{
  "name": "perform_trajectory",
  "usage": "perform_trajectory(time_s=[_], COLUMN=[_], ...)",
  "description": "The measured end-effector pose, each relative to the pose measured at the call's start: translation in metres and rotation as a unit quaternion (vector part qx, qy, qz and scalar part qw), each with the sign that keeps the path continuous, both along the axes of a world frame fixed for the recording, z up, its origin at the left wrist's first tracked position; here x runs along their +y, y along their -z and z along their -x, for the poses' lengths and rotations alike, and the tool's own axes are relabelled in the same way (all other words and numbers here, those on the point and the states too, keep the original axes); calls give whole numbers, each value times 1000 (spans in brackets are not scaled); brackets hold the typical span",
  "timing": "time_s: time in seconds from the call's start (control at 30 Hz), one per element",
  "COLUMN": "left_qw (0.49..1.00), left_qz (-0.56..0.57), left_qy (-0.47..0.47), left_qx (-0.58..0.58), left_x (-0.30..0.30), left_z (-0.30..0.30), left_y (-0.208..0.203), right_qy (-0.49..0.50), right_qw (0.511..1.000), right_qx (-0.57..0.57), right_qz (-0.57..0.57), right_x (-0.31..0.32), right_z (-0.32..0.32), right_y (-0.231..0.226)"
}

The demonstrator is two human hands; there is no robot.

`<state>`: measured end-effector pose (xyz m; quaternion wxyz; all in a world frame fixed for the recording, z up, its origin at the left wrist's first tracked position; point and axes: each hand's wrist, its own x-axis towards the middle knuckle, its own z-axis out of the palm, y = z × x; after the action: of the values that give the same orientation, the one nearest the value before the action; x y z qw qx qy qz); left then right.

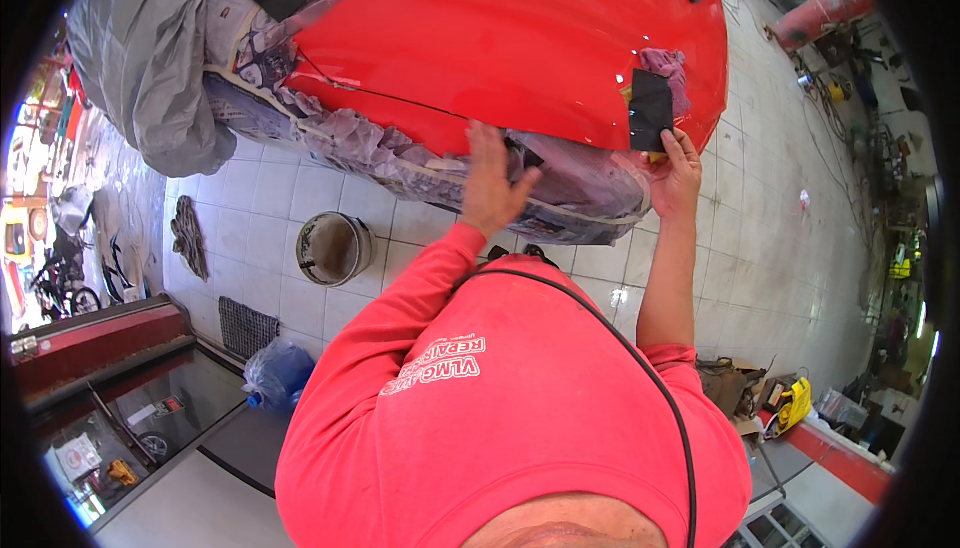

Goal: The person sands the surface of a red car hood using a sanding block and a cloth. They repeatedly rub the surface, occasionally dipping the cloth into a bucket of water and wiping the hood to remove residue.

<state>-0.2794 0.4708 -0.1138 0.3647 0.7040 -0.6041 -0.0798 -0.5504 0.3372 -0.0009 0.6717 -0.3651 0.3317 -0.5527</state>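
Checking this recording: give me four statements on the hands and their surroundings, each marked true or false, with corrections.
1. The right hand holds a corner of a dark sheet. True.
2. The left hand is closed around a cloth. False: it is open, near the red panel's lower edge.
3. A pinkish cloth lies on the red panel. True.
4. The bucket stands on the panel. False: it stands on the tiled floor.

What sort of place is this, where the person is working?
Most likely a vehicle body or paint workshop: a glossy red car panel has masking paper along its edge, and a grey cover is draped nearby.
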Motion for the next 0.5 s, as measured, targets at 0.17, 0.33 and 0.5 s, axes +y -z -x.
perform_trajectory(time_s=[0.17, 0.33, 0.5], left_qw=[996, 986, 989], left_qz=[-11, -41, 27], left_qy=[86, 156, 127], left_qx=[10, -35, -72], left_x=[10, 26, 41], left_z=[38, 30, -27], left_y=[-8, -12, -17], right_qy=[13, -65, -130], right_qw=[1000, 994, 975], right_qx=[17, 85, 169], right_qz=[12, 25, 58], right_x=[11, 14, 14], right_z=[17, 4, -19], right_y=[-1, 6, 8])
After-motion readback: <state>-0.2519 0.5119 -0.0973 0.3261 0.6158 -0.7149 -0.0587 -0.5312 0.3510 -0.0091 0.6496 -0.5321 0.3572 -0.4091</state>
